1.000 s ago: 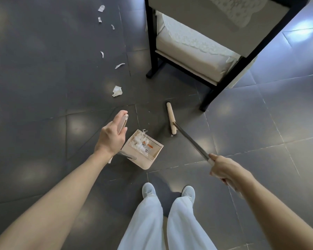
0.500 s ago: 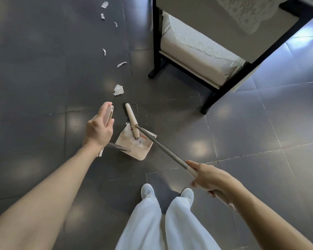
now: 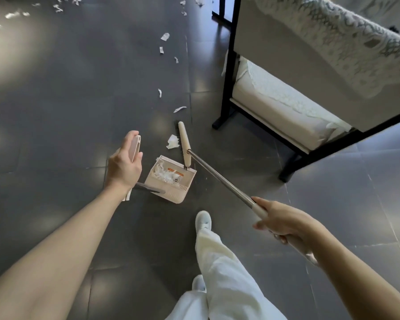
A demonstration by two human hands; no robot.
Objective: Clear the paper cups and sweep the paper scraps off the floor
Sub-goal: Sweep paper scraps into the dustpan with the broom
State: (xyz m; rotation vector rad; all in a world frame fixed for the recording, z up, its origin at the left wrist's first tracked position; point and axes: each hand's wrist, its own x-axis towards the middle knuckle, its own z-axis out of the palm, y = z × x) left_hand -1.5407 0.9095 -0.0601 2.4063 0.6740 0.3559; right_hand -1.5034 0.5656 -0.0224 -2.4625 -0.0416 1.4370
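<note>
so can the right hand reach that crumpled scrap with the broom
Probably yes: the right hand grips the broom, and the broom head lies right beside the scrap, nothing between them.

Open floor (image 3: 67, 100) left; chair (image 3: 286, 107) blocks right.

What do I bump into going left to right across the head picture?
Left hand → beige plastic dustpan with white paper scraps inside → silver metal broom pole → right hand.
</note>
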